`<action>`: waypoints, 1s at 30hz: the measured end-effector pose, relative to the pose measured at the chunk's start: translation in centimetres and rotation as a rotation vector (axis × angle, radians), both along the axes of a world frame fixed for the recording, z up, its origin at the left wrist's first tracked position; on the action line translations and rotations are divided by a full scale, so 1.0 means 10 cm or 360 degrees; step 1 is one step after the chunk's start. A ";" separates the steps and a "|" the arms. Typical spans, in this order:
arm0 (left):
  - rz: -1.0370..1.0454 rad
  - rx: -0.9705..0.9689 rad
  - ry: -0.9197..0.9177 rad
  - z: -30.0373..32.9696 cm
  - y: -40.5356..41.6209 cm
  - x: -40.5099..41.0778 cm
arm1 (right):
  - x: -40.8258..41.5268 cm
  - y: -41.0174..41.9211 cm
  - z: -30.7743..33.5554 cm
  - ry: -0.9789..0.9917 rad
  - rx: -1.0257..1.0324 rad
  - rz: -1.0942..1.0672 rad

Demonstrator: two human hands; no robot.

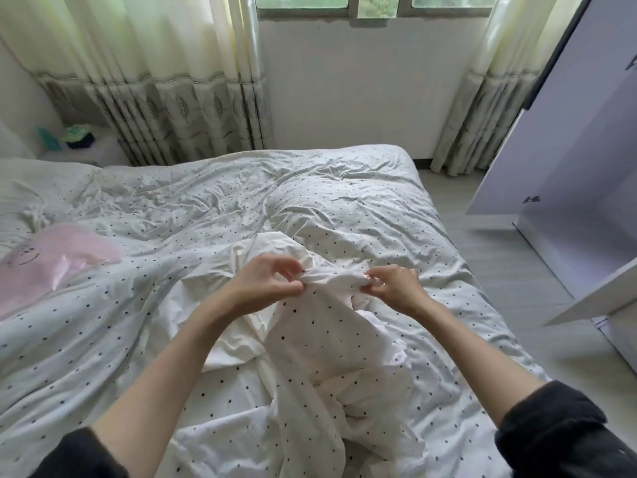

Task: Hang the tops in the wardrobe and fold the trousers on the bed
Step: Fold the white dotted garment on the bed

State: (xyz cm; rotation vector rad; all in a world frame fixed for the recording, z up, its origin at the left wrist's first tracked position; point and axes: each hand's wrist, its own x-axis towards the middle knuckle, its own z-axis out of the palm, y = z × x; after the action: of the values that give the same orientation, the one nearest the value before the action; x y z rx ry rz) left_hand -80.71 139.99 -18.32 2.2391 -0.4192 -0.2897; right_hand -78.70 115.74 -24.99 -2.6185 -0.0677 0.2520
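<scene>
Rumpled across the polka-dotted bed [344, 208], the white black-dotted cotton garment [310, 346] is lying before me; my left hand [265, 282] and right hand [396, 288] are both pinching its bunched top edge.

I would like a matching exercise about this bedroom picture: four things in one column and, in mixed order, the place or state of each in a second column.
Things:
1. white dotted garment
2. pink garment
3. wardrobe door
4. curtain

Places or states:
A. standing open at the right
B. lying on the bed's left side
C. pinched by the left hand and right hand
D. hanging by the window

Pairs: 1-C, 2-B, 3-A, 4-D
</scene>
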 end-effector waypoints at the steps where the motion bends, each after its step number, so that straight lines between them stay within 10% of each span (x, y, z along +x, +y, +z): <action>1: 0.0055 0.0064 0.0060 -0.01 0.06 0.02 | 0.00 0.01 0.04 -0.0033 0.0068 -0.0017; 13: 0.0031 0.0213 -0.0217 0.14 -0.21 0.05 | -0.17 0.33 0.91 -0.0604 0.0423 0.0180; 23: -0.0054 -0.0038 -0.0583 0.67 -0.06 0.09 | -0.26 0.15 0.97 0.0083 0.0570 0.0263; 30: 0.0011 0.0093 -0.0528 0.82 0.20 0.09 | -0.22 0.32 1.01 -0.0146 0.0420 0.0208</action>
State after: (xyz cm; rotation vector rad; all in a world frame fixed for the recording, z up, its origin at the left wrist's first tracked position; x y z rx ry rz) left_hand -79.81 141.97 -10.15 2.3506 -0.5840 0.0776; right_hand -80.86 118.92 -14.90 -2.3643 -0.2849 0.1563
